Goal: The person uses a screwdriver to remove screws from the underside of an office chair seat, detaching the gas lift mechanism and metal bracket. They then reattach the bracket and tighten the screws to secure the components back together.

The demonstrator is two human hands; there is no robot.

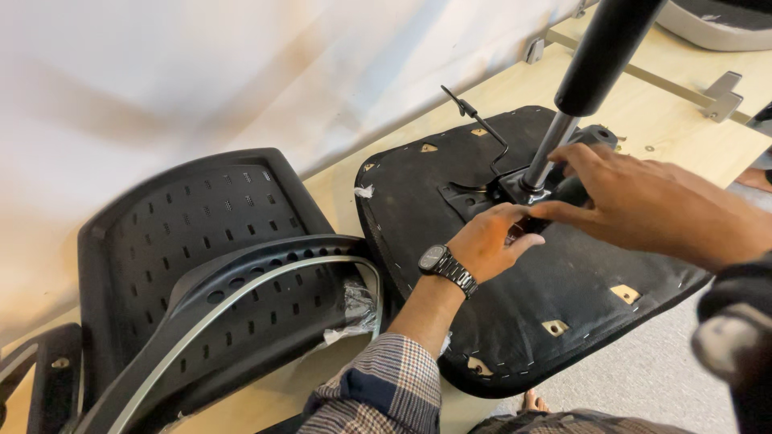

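An upturned black chair seat (555, 277) lies on a wooden tabletop, its fabric underside facing up. A metal mechanism plate (498, 189) sits at its middle with a gas-lift cylinder (591, 60) standing up from it. My left hand (486, 241), with a wristwatch (446, 268), rests on the seat beside the plate, fingers curled at a black handle. My right hand (635, 201) grips a black tool handle (567, 193) at the foot of the cylinder; the tool's tip is hidden.
A black perforated chair backrest (209, 273) with a grey-edged lumbar bar lies to the left, partly in clear plastic wrap (354, 309). A thin lever (474, 120) sticks out from the mechanism. Metal brackets (720, 96) lie at the table's far right. A white sheet (201, 72) hangs behind.
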